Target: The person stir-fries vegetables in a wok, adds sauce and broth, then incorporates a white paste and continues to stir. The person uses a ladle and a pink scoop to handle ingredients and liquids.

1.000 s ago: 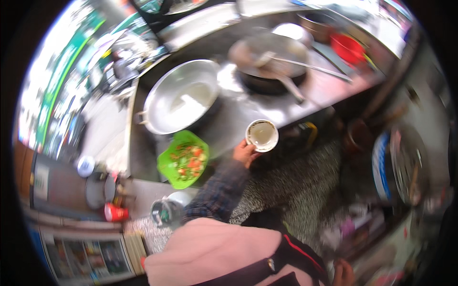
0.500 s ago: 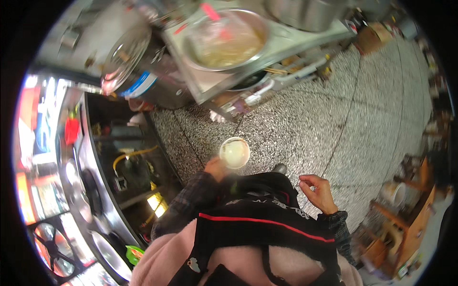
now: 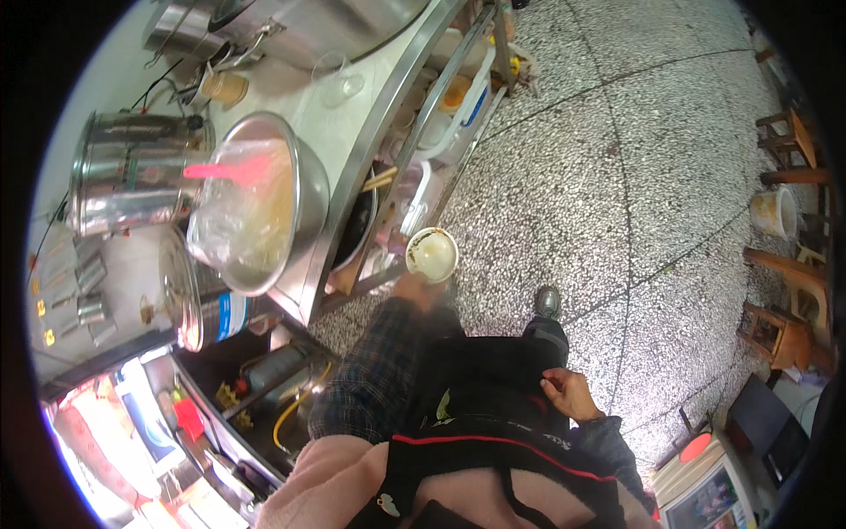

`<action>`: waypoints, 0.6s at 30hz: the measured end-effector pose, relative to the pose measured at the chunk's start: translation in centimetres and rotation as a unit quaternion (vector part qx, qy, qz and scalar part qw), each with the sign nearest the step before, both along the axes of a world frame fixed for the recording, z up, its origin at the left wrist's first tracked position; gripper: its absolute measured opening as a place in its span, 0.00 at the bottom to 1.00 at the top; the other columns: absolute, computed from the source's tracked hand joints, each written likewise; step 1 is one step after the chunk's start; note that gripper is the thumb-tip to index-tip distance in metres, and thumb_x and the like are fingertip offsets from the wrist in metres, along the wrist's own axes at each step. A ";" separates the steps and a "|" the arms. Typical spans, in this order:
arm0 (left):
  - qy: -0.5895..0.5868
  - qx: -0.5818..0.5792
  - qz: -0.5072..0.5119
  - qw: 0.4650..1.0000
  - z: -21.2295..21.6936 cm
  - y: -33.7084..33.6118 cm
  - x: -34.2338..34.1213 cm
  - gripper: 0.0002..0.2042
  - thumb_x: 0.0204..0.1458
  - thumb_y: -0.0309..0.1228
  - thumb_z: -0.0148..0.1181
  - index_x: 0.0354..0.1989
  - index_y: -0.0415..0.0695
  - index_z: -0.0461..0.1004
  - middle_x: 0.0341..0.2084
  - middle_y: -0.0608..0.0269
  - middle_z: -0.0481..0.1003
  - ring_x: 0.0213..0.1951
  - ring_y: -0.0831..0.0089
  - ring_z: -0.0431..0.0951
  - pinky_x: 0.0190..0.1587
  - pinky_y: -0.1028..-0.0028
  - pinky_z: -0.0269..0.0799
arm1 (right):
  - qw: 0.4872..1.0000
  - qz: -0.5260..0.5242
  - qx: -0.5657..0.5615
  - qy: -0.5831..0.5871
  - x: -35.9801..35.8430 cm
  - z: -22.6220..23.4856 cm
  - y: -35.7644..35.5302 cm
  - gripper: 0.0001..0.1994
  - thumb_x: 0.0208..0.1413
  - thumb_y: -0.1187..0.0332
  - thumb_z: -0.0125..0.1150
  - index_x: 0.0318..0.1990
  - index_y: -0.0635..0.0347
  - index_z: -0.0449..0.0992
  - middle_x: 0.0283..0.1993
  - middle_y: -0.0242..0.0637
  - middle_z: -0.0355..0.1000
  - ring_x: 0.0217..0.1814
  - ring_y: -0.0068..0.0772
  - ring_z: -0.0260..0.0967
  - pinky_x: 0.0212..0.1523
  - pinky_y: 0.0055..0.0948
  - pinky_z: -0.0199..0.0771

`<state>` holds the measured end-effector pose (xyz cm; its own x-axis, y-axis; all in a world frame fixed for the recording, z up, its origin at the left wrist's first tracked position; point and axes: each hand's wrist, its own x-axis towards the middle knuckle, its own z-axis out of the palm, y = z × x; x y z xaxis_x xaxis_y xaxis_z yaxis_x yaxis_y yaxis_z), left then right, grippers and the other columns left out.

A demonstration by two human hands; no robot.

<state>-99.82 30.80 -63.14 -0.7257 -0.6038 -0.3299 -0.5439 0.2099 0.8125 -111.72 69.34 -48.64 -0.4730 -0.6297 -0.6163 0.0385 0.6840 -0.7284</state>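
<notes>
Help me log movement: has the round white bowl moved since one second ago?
Yes. Judged against the curved yellow hose, the bowl in the left hand has moved away from it, toward the steel-edged white table.

Dark plaid sleeves (image 3: 366, 375) are worn with a pink fleecy garment (image 3: 317, 467); a black apron (image 3: 476, 379) is crossed by a red stripe (image 3: 493, 443).

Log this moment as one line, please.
left hand: holding white bowl | right hand: loosely curled beside black apron | steel-edged table: clear plastic bag in steel basin
</notes>
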 end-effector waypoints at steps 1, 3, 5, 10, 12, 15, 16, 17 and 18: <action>-0.054 -0.008 -0.039 0.998 -1.0 -0.9 -1.1 0.16 0.53 0.28 0.52 0.50 0.36 0.68 0.46 0.50 0.73 0.48 0.57 0.75 0.50 0.58 0.74 | 1.000 -0.015 0.021 -0.008 0.2 0.3 -1.0 0.13 0.53 0.66 0.63 0.41 0.66 0.78 0.35 0.50 0.76 0.34 0.46 0.76 0.36 0.36 0.75; -0.033 0.048 -0.076 0.995 -2.4 -2.7 -2.2 0.18 0.54 0.23 0.48 0.54 0.34 0.65 0.50 0.50 0.71 0.53 0.57 0.72 0.56 0.57 0.71 | 0.999 -0.034 0.000 0.026 0.5 0.6 -3.6 0.12 0.53 0.67 0.62 0.41 0.66 0.78 0.36 0.50 0.76 0.35 0.48 0.76 0.37 0.37 0.75; 0.004 0.161 -0.055 0.985 -3.9 -4.0 -4.2 0.19 0.54 0.20 0.46 0.56 0.32 0.63 0.52 0.49 0.69 0.56 0.57 0.70 0.59 0.56 0.70 | 0.998 -0.044 0.023 0.035 0.5 0.9 -6.0 0.13 0.53 0.67 0.61 0.43 0.66 0.77 0.40 0.51 0.75 0.39 0.51 0.75 0.41 0.38 0.75; 0.091 0.240 0.074 0.964 -6.0 -3.9 -11.7 0.17 0.53 0.20 0.48 0.53 0.32 0.65 0.49 0.49 0.70 0.51 0.56 0.72 0.57 0.57 0.70 | 0.993 -0.040 -0.066 0.089 -1.5 -0.1 -10.0 0.16 0.53 0.67 0.61 0.48 0.64 0.74 0.47 0.50 0.73 0.49 0.51 0.71 0.50 0.39 0.72; 0.086 0.210 0.136 0.964 -6.1 -4.6 -15.5 0.14 0.53 0.24 0.52 0.48 0.32 0.68 0.42 0.48 0.72 0.45 0.57 0.75 0.50 0.59 0.72 | 0.989 -0.031 -0.085 0.117 -3.4 -1.7 -10.3 0.17 0.53 0.68 0.61 0.50 0.63 0.74 0.48 0.49 0.73 0.52 0.52 0.70 0.53 0.40 0.71; 0.207 0.375 0.387 0.816 -5.4 -4.9 -22.4 0.13 0.53 0.30 0.63 0.38 0.30 0.75 0.32 0.47 0.79 0.38 0.61 0.80 0.37 0.67 0.78 | 0.989 -0.027 -0.083 0.118 -7.9 -6.1 -9.5 0.18 0.51 0.67 0.62 0.50 0.61 0.73 0.49 0.49 0.72 0.54 0.53 0.68 0.56 0.42 0.68; 0.167 0.285 0.347 0.878 -5.2 -5.5 -25.0 0.13 0.53 0.28 0.61 0.41 0.29 0.74 0.35 0.47 0.77 0.41 0.60 0.79 0.39 0.67 0.79 | 0.988 -0.020 -0.090 0.122 -9.8 -8.1 -9.0 0.19 0.51 0.67 0.63 0.50 0.61 0.73 0.49 0.49 0.72 0.54 0.54 0.68 0.56 0.42 0.68; 0.143 0.179 0.279 0.933 -4.9 -6.4 -26.7 0.14 0.53 0.26 0.59 0.44 0.28 0.72 0.39 0.47 0.76 0.44 0.60 0.78 0.41 0.67 0.80 | 0.984 -0.009 -0.079 0.157 -11.3 -9.9 -8.4 0.19 0.49 0.67 0.64 0.50 0.60 0.73 0.50 0.49 0.72 0.54 0.53 0.68 0.56 0.43 0.67; 0.142 0.261 0.396 0.869 -4.8 -7.5 -28.8 0.15 0.52 0.23 0.56 0.47 0.27 0.69 0.44 0.46 0.73 0.47 0.59 0.76 0.44 0.67 0.81 | 0.986 0.008 -0.079 0.143 -13.2 -11.6 -7.6 0.19 0.47 0.67 0.65 0.48 0.60 0.74 0.49 0.47 0.72 0.55 0.52 0.68 0.58 0.44 0.65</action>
<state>-128.60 23.25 -67.95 -0.2474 -0.7724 -0.5849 -0.1119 -0.5769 0.8091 -124.92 61.79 -60.27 -0.6031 -0.7159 -0.3518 -0.1941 0.5595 -0.8058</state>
